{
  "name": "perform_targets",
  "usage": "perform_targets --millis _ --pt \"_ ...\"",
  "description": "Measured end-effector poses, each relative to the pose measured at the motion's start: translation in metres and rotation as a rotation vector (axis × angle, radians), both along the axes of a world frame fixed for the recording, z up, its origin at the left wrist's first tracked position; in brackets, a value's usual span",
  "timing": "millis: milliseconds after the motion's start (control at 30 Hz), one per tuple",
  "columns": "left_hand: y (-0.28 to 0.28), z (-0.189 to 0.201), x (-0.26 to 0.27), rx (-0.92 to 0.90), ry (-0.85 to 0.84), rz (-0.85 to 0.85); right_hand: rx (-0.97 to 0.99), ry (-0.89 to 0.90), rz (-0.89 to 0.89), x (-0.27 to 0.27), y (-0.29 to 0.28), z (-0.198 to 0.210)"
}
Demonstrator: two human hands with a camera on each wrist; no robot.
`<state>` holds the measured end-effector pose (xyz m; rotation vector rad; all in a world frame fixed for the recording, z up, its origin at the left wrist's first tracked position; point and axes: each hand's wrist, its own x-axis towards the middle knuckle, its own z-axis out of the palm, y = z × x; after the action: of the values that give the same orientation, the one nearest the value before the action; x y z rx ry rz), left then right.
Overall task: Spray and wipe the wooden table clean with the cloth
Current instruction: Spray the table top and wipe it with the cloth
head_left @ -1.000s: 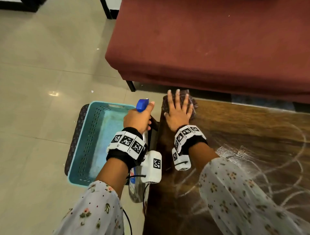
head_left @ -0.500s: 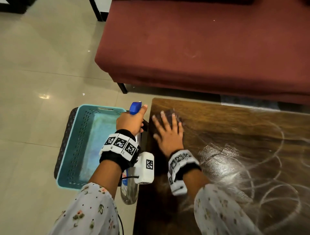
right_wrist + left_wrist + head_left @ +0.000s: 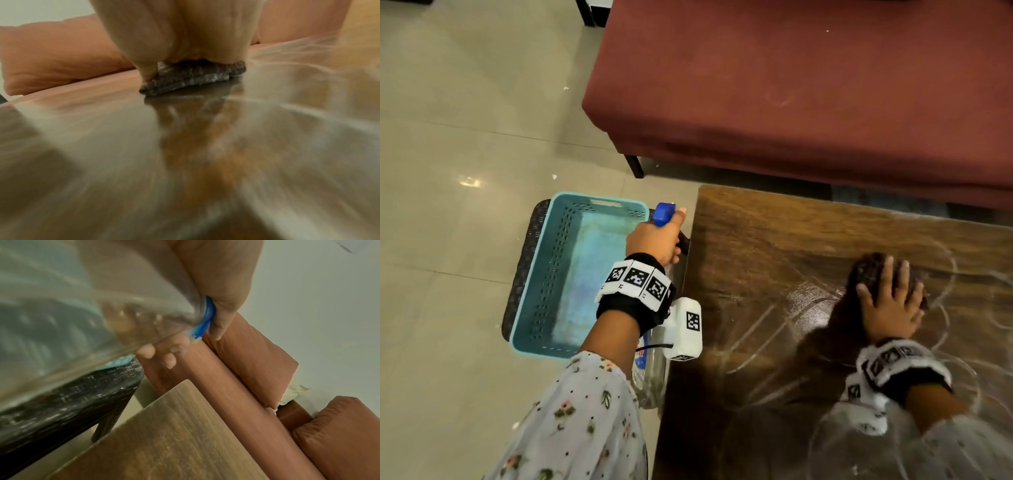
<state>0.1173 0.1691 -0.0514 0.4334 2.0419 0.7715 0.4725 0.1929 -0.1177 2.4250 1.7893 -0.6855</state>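
The wooden table (image 3: 763, 246) fills the lower right of the head view, streaked with curved wet wipe marks. My right hand (image 3: 890, 301) lies flat with spread fingers on a dark crumpled cloth (image 3: 866, 270) and presses it onto the tabletop. The right wrist view shows the cloth (image 3: 191, 78) squashed under my palm on the glossy table (image 3: 185, 162). My left hand (image 3: 654, 240) grips a clear spray bottle with a blue head (image 3: 664, 213) just off the table's left edge, over the basket. In the left wrist view my fingers curl round the bottle (image 3: 92, 313).
A teal plastic basket (image 3: 541, 274) sits on a dark mat on the tiled floor, left of the table. A maroon sofa (image 3: 791, 85) stands close behind the table's far edge, its dark leg (image 3: 635, 166) near the table corner.
My right hand has swept the cloth from the table's far left corner to the right and nearer me. The left hand with the bottle has stayed by the basket.
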Motion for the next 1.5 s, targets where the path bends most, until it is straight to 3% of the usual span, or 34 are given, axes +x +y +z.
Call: perform_targets --millis 167,333,433,567,633,700,933,1067,1167,1267,1500 --pt "-0.026 -0.004 -0.006 0.003 0.027 -0.011 -0.102 0.032 -0.081 -0.072 -0.057 -0.004" --pt "-0.032 -0.006 -0.021 0.025 -0.053 0.024 -0.009 0.094 0.335 -0.191 -0.045 -0.006" --pt "-0.039 -0.005 -0.033 0.029 -0.065 0.068 -0.01 0.13 0.561 -0.242 -0.066 -0.008" --pt "-0.055 -0.005 -0.032 0.045 -0.014 0.087 0.061 0.144 0.856 -0.23 -0.113 -0.018" --pt "-0.059 0.003 -0.016 0.06 0.02 0.057 0.067 0.135 0.903 -0.198 -0.111 -0.014" --pt "-0.06 0.009 0.006 0.066 0.032 0.005 0.079 0.1 0.84 -0.159 -0.101 -0.013" --pt "-0.063 0.006 0.076 0.052 -0.009 -0.096 0.037 0.004 0.36 0.021 -0.066 -0.02" --pt "-0.076 0.004 0.089 0.077 -0.008 -0.068 0.042 -0.02 0.192 0.074 -0.096 -0.016" --pt "-0.092 0.007 0.085 0.052 0.021 -0.054 -0.002 0.0 0.049 0.066 -0.137 -0.008" --pt "-0.111 0.008 0.072 0.038 0.056 -0.022 -0.09 0.01 0.042 0.03 -0.148 0.0" --pt "-0.151 0.001 0.03 -0.036 0.093 0.06 -0.021 0.105 0.449 -0.136 -0.159 0.002"
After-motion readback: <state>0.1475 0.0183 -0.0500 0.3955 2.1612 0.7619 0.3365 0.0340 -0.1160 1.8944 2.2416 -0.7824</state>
